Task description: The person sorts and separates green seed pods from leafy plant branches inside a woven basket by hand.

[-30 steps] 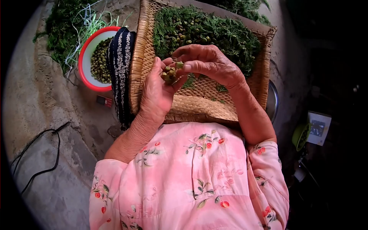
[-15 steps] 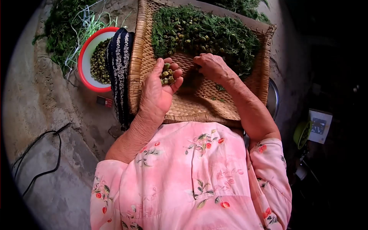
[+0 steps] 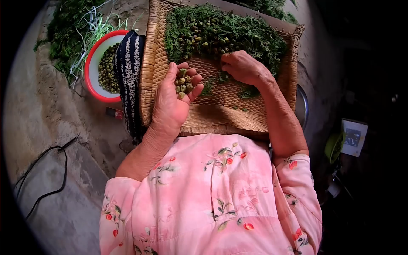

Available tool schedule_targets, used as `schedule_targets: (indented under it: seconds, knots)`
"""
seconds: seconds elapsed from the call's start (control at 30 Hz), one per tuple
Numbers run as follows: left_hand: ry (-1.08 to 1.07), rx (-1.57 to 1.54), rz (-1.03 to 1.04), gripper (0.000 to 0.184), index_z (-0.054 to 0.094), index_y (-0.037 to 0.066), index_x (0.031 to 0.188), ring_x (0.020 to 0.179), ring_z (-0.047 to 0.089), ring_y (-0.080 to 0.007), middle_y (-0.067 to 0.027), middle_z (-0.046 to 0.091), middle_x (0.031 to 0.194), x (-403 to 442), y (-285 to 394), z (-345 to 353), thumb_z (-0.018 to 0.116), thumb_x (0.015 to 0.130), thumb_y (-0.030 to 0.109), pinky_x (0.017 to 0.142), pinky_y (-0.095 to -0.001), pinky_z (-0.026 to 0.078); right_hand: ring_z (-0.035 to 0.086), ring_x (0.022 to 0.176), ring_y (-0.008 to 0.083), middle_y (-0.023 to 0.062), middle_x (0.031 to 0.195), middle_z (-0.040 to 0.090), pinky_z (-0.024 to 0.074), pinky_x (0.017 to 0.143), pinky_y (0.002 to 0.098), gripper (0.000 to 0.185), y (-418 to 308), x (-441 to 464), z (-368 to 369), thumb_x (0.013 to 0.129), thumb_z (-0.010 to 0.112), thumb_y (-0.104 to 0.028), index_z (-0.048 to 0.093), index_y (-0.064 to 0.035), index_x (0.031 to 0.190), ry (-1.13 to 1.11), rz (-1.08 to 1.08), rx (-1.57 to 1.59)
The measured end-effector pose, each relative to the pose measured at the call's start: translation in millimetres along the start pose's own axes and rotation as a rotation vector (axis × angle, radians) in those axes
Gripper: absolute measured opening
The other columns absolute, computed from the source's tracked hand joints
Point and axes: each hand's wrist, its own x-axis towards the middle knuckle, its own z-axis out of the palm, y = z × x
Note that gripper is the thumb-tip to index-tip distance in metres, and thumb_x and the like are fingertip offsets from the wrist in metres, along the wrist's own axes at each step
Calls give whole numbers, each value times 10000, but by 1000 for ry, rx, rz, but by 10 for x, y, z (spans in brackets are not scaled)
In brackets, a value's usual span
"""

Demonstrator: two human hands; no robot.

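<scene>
My left hand (image 3: 173,100) is cupped palm up over the woven basket tray (image 3: 204,114), its fingers curled around several small green-brown seed cones (image 3: 183,84). My right hand (image 3: 243,67) is at the near edge of the heap, palm down with the fingers bent together. Whatever its fingertips hold is hidden. Feathery green conifer sprigs (image 3: 263,40) and many loose cones (image 3: 216,42) lie across the far half of the tray. A few small sprigs (image 3: 248,92) rest on the bare weave below my right hand.
Left of the tray stands a red-rimmed white basin (image 3: 90,80) holding many cones. A dark striped cloth (image 3: 129,76) hangs over the tray's left rim. On the floor are a black cable (image 3: 64,170), pale plastic strips (image 3: 100,29) and more greenery (image 3: 63,29).
My right hand has moved slightly right and up toward the heap. Small sprigs now show on the near weave. My left hand stays cupped around the cones.
</scene>
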Motion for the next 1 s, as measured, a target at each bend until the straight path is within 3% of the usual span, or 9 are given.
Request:
schedule_targets:
  seconds: [0.03,0.17,0.23,0.3,0.5,0.63,0.7,0.87,1.0]
  knots:
    - [-5,-2,-1,322,555,45,1032,827,615,-197,-80,599,912,5,-1,-8,441,953,336,670,-310,557,635,792,272,141,856,637,519,661,365,172,92,29,84,867,525,-143,605,-7,935,-6,51,-320]
    - [-6,-18,-23,284,558,50,1028,813,616,-184,-73,606,904,3,7,-8,469,945,306,654,-293,553,604,846,336,167,889,620,506,712,404,165,148,59,262,837,537,-145,574,9,885,14,112,-317]
    - [26,-13,16,277,558,57,1027,794,611,-170,-63,606,891,-16,9,-6,482,938,308,644,-290,546,628,779,283,143,855,625,516,676,362,148,79,47,223,850,531,-115,559,13,920,71,-246,-151]
    - [59,-9,56,271,558,64,1027,775,606,-157,-53,605,879,-20,14,-9,495,931,309,635,-286,539,631,701,135,83,827,620,522,615,293,148,35,72,164,890,497,-66,552,5,1008,60,-103,288]
    - [81,-26,84,255,553,62,1054,786,595,-143,-48,598,892,-33,24,-11,499,931,279,632,-264,533,629,709,220,116,854,632,521,615,366,188,299,62,12,843,566,-87,597,-20,1017,198,-11,-164]
    - [74,-20,81,252,552,59,1051,785,595,-140,-47,598,890,-39,31,-7,497,933,275,632,-254,531,625,759,277,134,855,628,517,658,393,194,332,59,21,789,624,-109,610,-21,961,21,37,-193]
    - [77,-11,82,250,552,59,1049,785,595,-139,-47,598,890,-35,37,-4,496,933,274,633,-253,531,601,902,341,168,945,623,503,750,418,247,341,114,206,734,623,-127,628,-60,972,68,-14,-247]
    - [87,-6,76,250,553,63,1048,775,595,-134,-43,599,881,-37,38,-9,496,933,277,630,-247,527,598,882,376,211,889,620,509,735,424,197,252,137,394,741,566,-69,611,-26,928,58,-45,-330]
    - [100,4,85,250,558,63,1039,765,595,-132,-40,600,869,-41,39,1,497,932,281,621,-244,523,604,841,349,163,856,624,496,703,420,186,171,126,319,707,612,-86,596,-22,881,197,-92,-256]
